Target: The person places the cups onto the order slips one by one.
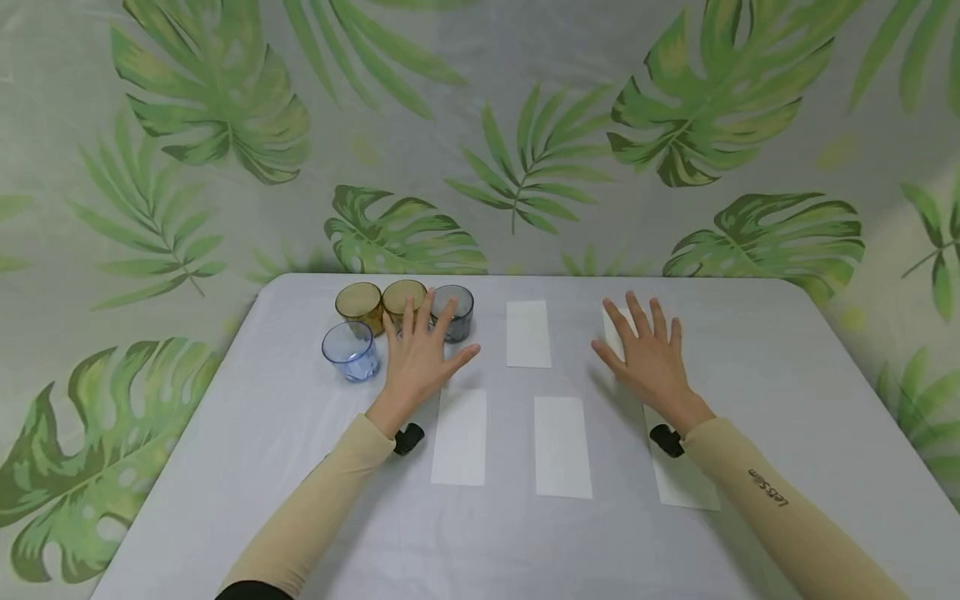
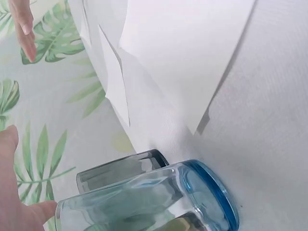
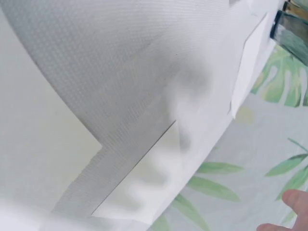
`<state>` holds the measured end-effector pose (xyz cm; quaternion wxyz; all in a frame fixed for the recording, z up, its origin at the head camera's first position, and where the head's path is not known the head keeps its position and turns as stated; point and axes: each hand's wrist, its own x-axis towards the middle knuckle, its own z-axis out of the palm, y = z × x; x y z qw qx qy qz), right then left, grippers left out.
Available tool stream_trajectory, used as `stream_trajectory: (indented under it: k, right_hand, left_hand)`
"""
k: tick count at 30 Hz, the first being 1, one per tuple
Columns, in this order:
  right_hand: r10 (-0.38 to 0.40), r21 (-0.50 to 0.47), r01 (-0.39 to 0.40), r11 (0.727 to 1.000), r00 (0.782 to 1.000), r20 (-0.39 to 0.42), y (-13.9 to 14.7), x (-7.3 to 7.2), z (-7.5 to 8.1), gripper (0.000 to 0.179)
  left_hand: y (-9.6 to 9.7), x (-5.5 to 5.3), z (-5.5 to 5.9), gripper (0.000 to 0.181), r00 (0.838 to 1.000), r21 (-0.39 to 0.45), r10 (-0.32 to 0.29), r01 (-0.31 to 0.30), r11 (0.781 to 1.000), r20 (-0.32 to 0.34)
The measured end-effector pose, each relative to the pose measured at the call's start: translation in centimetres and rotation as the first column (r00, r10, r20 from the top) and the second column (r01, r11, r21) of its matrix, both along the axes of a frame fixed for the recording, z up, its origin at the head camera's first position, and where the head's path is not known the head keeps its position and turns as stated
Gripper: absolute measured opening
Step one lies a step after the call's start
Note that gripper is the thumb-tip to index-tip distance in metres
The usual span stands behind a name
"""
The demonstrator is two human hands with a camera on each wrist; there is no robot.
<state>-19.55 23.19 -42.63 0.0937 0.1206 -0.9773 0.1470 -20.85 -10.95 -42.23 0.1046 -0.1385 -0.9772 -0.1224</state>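
Observation:
My left hand (image 1: 416, 358), fingers spread, hovers over the group of drinking glasses at the table's back left. Two amber glasses (image 1: 360, 308) stand side by side there, with a grey glass (image 1: 459, 315) to their right and a blue glass (image 1: 350, 354) in front. The hand covers part of the group. In the left wrist view, a blue glass (image 2: 144, 202) is close by, the grey glass (image 2: 120, 171) behind it. My right hand (image 1: 651, 358) is held out with spread fingers above white paper cards, grasping nothing; its shadow falls on one card (image 3: 149, 178).
Several white rectangular cards lie in two rows, among them a back card (image 1: 528, 333) and front cards, one at left (image 1: 460, 437), one mid-front (image 1: 562, 446). A white cloth covers the table (image 1: 780, 358). A leaf-print curtain (image 1: 555, 50) hangs behind its far edge.

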Motion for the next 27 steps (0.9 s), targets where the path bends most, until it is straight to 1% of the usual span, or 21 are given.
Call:
stream_trajectory:
  k: [6, 11, 14, 17, 21, 24, 27]
  right_hand:
    - [0.047, -0.031, -0.047, 0.998, 0.999, 0.000, -0.1, -0.1, 0.3, 0.070]
    - [0.123, -0.074, -0.125, 0.989, 0.992, -0.030, -0.1, -0.5, 0.4, 0.070]
    - [0.177, -0.102, -0.182, 0.978, 0.983, -0.054, -0.1, -0.8, 0.5, 0.071]
    - [0.237, -0.160, -0.243, 0.957, 0.970, -0.056, -0.4, -1.2, 0.6, 0.074]
    - [0.301, -0.261, -0.297, 0.919, 0.953, -0.023, -0.8, -1.7, 0.5, 0.076]
    - [0.338, -0.315, -0.319, 0.894, 0.941, 0.006, -1.1, -2.2, 0.3, 0.076]
    - [0.361, -0.354, -0.326, 0.876, 0.932, 0.033, -1.5, -2.6, 0.3, 0.076]
  left_hand:
    - [-0.4, -0.2, 0.0, 0.080, 0.999, 0.012, -0.041, 0.041, 0.999, -0.027]
    - [-0.8, -0.7, 0.5, 0.078, 0.993, 0.066, -0.109, 0.111, 0.992, -0.038]
    - [-1.2, -1.4, 0.9, 0.077, 0.986, 0.100, -0.162, 0.165, 0.981, -0.035]
    - [-1.6, -2.1, 1.5, 0.075, 0.974, 0.135, -0.222, 0.225, 0.965, -0.037]
    - [-2.1, -2.9, 2.1, 0.076, 0.953, 0.222, -0.300, 0.299, 0.928, -0.029]
    - [-2.4, -3.5, 2.6, 0.078, 0.938, 0.285, -0.346, 0.330, 0.900, 0.006]
    - [-2.7, -4.2, 2.9, 0.078, 0.926, 0.309, -0.373, 0.340, 0.888, 0.054]
